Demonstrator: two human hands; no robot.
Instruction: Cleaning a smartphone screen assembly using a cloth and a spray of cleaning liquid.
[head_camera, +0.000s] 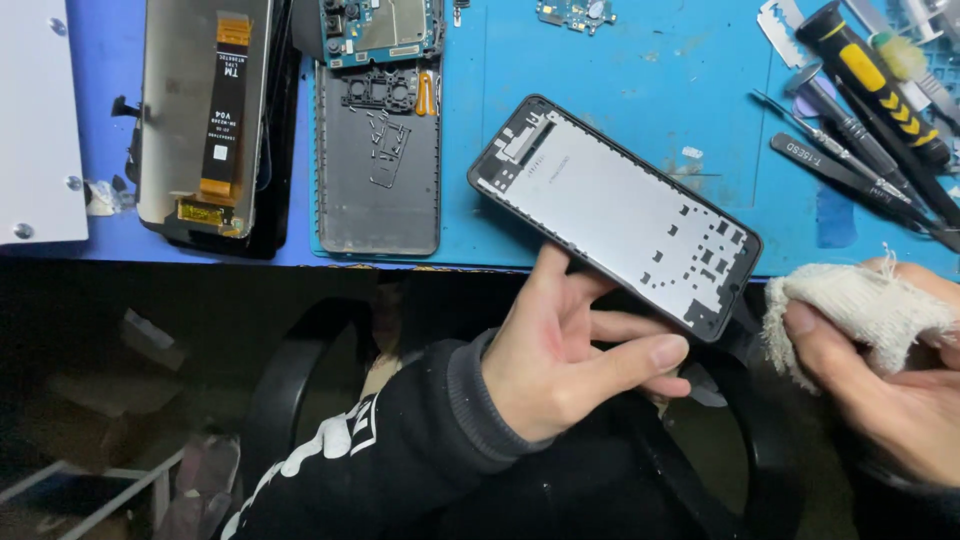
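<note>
My left hand (575, 345) holds a black phone frame (610, 210) with a white inner plate by its lower long edge, tilted over the front edge of the blue mat (600, 80). Thumb and fingers pinch the frame from below. To the right, my right hand (890, 385) is closed around a bunched off-white cloth (860, 310), just beside the frame's lower corner. A black sleeve covers my left forearm.
On the mat lie a grey phone back cover (378, 170), a circuit board (380, 30) above it, and a detached screen with a flex cable (205, 120) at left. Screwdrivers and tweezers (860, 110) crowd the right. A white panel (35, 120) sits far left.
</note>
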